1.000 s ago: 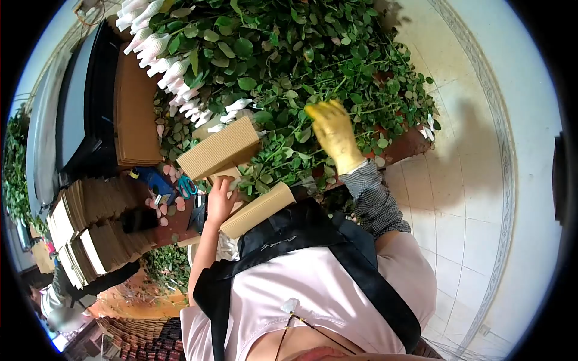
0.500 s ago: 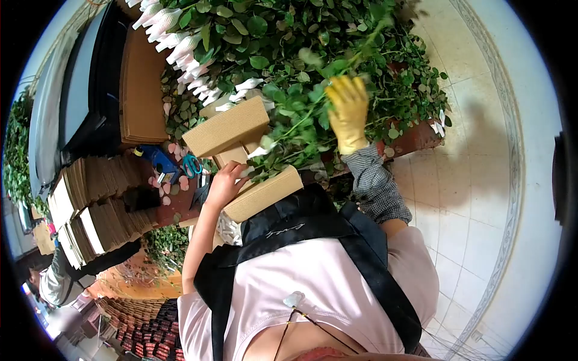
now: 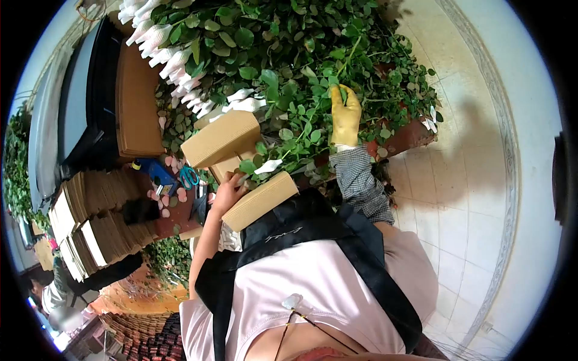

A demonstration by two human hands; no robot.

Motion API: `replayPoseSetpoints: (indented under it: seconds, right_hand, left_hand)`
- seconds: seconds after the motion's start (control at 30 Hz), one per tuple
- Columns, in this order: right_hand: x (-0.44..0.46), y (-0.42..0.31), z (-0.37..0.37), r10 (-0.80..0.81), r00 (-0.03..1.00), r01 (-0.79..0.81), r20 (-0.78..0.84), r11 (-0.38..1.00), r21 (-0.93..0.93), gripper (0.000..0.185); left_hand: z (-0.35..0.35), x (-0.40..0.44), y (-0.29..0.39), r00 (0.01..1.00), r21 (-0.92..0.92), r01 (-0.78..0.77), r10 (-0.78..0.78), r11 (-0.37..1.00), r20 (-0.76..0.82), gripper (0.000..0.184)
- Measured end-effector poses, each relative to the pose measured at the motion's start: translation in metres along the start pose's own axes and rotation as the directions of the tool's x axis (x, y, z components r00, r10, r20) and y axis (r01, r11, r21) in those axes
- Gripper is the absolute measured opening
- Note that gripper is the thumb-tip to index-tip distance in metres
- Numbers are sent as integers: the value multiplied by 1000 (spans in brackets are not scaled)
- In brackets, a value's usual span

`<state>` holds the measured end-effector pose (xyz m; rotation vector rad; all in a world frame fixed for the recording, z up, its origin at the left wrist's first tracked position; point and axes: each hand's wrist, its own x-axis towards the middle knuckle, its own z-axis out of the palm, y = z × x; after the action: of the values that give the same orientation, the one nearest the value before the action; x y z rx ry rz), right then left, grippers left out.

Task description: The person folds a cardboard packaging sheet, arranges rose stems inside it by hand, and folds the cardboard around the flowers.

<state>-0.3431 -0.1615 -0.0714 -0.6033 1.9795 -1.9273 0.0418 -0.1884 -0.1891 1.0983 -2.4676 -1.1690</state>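
Note:
At the left end of a folded corrugated cardboard wrapper (image 3: 256, 201) is my bare left hand (image 3: 229, 191), its fingers curled at the inner side of the near flap. A flower head in a white net sleeve (image 3: 268, 166) lies between the two raised flaps, close to that hand, with leafy stems running up to the right. My right hand (image 3: 345, 114), in a yellow glove, is closed around a green leafy stem (image 3: 349, 55) over the foliage. The stem's lower part is lost among the leaves.
A big pile of leafy stems (image 3: 289, 36) covers the table, white-sleeved heads (image 3: 174, 63) along its left. Left are stacked cardboard sheets (image 3: 99, 204), a blue tape dispenser (image 3: 158, 174) and teal scissors (image 3: 189, 177). Another person (image 3: 55, 295) is at far left.
My gloved hand has come slightly down and its fingers have curled in. The white-sleeved head shows more to the right of my left hand, which has shifted little.

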Motion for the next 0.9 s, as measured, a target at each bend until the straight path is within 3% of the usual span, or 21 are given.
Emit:
replayPoseSetpoints:
  seconds: [0.07, 0.1, 0.13, 0.17, 0.23, 0.27, 0.3, 0.33, 0.37, 0.43, 0.47, 0.5, 0.53, 0.6, 0.63, 0.67, 0.73, 0.8, 0.87, 0.9]
  right_hand:
    - [-2, -32, -3, 92, 994, -107, 65, 949, 297, 25]
    - [0, -47, -4, 273, 959, -283, 81, 884, 371, 28]
    - [3, -50, -3, 266, 954, -300, 142, 801, 518, 32]
    - [7, -48, -1, 266, 953, -301, 143, 801, 518, 32]
    - [18, -38, 4, 149, 982, -166, 119, 976, 142, 39]
    - [37, -14, 9, 249, 931, -364, 268, 701, 613, 48]
    - [47, -15, 18, 340, 848, -485, 407, 187, 854, 57]
    - [35, -10, 16, 230, 928, -354, 295, 794, 494, 61]
    - [13, -31, 19, 112, 979, -87, 173, 986, -145, 65]
    - [9, 29, 21, 0, 975, 126, 224, 828, -546, 66]
    - [9, 63, 22, -161, 937, 346, 310, 547, -763, 66]
    - [2, 63, 20, 161, 932, -44, 325, 940, -339, 62]
    - [-6, 63, 18, 467, 829, -528, 307, 836, 153, 59]
    - [-28, 9, 4, 408, 901, -399, 146, 913, -89, 56]
    - [-29, 10, -5, 100, 993, -59, 63, 879, -472, 55]
    - [-23, 11, -18, -202, 965, 260, 167, 809, -528, 53]
    - [-6, -1, -28, -465, 794, 607, 391, 573, -551, 55]
    - [7, -8, -18, -498, 685, 715, 532, 318, -623, 63]
    - [33, -30, -6, -324, 614, 766, 720, 24, -642, 68]
    - [51, -25, 5, -292, 612, 764, 735, -24, -645, 73]
  left_hand:
    - [-8, 3, 9, 1000, 15, -5, 5, 1000, 14, 52]
    - [-14, 4, 18, 998, 152, -66, 67, 986, 0, 52]
    - [-16, 3, 23, 992, 285, -120, 127, 951, -6, 52]
    - [-11, 5, 18, 992, 263, -110, 123, 959, -35, 54]
    - [-6, 4, 9, 997, 217, -75, 81, 973, -18, 53]
    - [-7, 4, 9, 999, 170, -42, 42, 985, 4, 53]
    - [-8, 4, 12, 999, 174, -49, 48, 983, 9, 53]
    - [-10, 4, 14, 999, 146, -17, 12, 989, 37, 53]
    - [-11, 5, 16, 998, 119, 15, -23, 993, 64, 54]
    - [-11, 4, 16, 998, 118, 6, -12, 993, 57, 54]
    - [-11, 3, 15, 999, 113, 4, -10, 994, 45, 55]
    - [-10, 3, 14, 999, 127, -14, 10, 992, 30, 55]
    - [-9, 2, 12, 999, 128, -19, 15, 992, 31, 55]
    - [-7, 2, 12, 1000, 99, 10, -8, 995, -15, 52]
    - [-6, 1, 14, 1000, 102, 10, -7, 995, -26, 52]
    - [-5, 1, 13, 1000, 102, 10, -7, 995, -29, 52]
    - [-5, 2, 11, 999, 126, -6, 10, 992, -33, 52]
    - [-4, 3, 10, 999, 126, -10, 14, 992, -31, 52]
    - [-4, 2, 9, 999, 127, -16, 20, 992, -26, 52]
    - [-4, 3, 9, 1000, 129, -5, 7, 992, -15, 53]
